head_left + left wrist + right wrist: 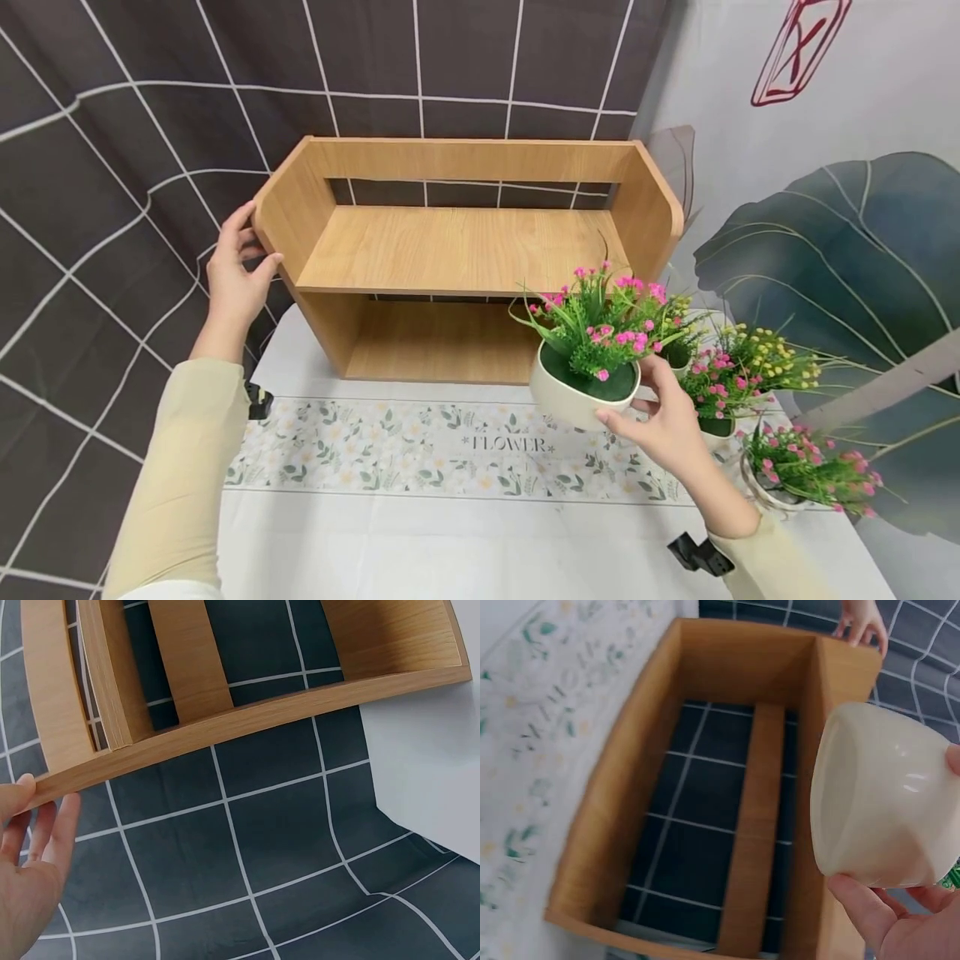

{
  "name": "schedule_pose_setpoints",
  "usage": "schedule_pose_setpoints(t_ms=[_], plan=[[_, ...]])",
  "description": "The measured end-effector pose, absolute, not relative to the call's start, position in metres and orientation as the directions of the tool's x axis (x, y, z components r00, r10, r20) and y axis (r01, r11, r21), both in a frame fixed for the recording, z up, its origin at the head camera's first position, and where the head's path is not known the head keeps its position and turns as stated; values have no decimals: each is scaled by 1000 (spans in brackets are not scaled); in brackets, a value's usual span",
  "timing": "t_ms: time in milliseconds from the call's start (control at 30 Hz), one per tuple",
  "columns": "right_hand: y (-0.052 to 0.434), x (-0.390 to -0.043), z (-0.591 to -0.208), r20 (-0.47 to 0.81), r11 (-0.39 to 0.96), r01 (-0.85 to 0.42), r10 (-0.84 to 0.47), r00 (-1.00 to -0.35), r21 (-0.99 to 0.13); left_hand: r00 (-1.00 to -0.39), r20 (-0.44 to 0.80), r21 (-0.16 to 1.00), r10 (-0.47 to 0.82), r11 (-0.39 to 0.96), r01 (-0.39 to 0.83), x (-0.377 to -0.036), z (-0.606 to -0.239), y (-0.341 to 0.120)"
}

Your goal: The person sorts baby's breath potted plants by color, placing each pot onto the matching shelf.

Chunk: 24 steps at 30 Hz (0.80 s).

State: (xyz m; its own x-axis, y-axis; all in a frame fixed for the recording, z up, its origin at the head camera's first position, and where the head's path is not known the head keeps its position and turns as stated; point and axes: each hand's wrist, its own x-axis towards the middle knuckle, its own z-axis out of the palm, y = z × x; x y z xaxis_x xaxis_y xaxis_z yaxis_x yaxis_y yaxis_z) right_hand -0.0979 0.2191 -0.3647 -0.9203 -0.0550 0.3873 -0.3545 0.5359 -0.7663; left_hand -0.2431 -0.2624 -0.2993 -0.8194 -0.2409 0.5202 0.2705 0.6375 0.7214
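Observation:
A two-tier wooden shelf (450,250) stands on the table with both tiers bare. My left hand (238,271) holds the edge of its left side panel, thumb on one face and fingers on the other, as the left wrist view also shows at the panel (247,716). In my right hand (667,421) is a potted plant (592,333) with pink flowers and long green leaves. Thumb and fingers grip the cream pot (885,795) by its side and lower part. The pot is raised in front of the shelf's right half, overlapping the lower tier in the head view.
Right of the shelf stand several more potted flowers: a yellow one (772,354), a pink one (720,383) and another pink one (813,475) near the table edge. A floral runner (360,450) lettered FLOWER lies on the white table (420,542). Dark gridded cloth (480,50) hangs behind.

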Motion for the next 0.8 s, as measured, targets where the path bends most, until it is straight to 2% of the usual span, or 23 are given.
schedule_pose_setpoints(t_ms=[367,600,800], plan=[[204,-133,-324,407,532,-401,-114,-907,-745,-827,500,731,-257,638,244,-242,-302,-265],[188,-160,-310,441,418,-459,-147,-885,-783,-823,509,730,-250,633,259,-245,-301,-264],[167,-177,-305,449,413,-466,-143,-882,-783,-819,519,724,-245,635,269,-245,-299,-265]])
